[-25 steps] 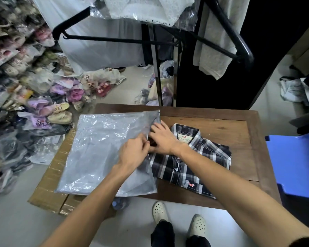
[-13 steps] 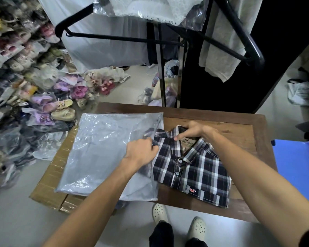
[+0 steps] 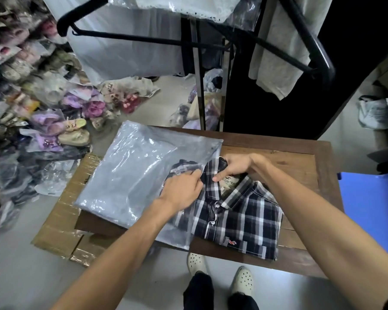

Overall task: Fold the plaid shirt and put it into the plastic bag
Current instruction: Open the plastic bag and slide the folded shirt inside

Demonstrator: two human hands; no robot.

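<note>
A folded navy-and-white plaid shirt [image 3: 238, 215] lies on the wooden table [image 3: 300, 162], collar toward the far side. Its left shoulder edge sits inside the mouth of a clear greyish plastic bag [image 3: 130, 173] that lies flat to the left and overhangs the table's left side. My left hand [image 3: 182, 191] pinches the bag's upper film at the opening, lifting it over the shirt's edge. My right hand [image 3: 235, 165] grips the shirt at the collar, thumb by the neck label.
Flattened cardboard [image 3: 61, 211] lies on the floor under the bag's left side. Bagged shoes [image 3: 54, 121] are heaped at left. A black clothes rack [image 3: 199, 63] with hanging garments stands behind the table. A blue stool [image 3: 372, 209] is at right. My feet [image 3: 220, 271] are below the table's near edge.
The shirt has slid left, so its left edge now sits inside the bag mouth. My left hand has lifted the bag's top film. My right hand stays on the collar.
</note>
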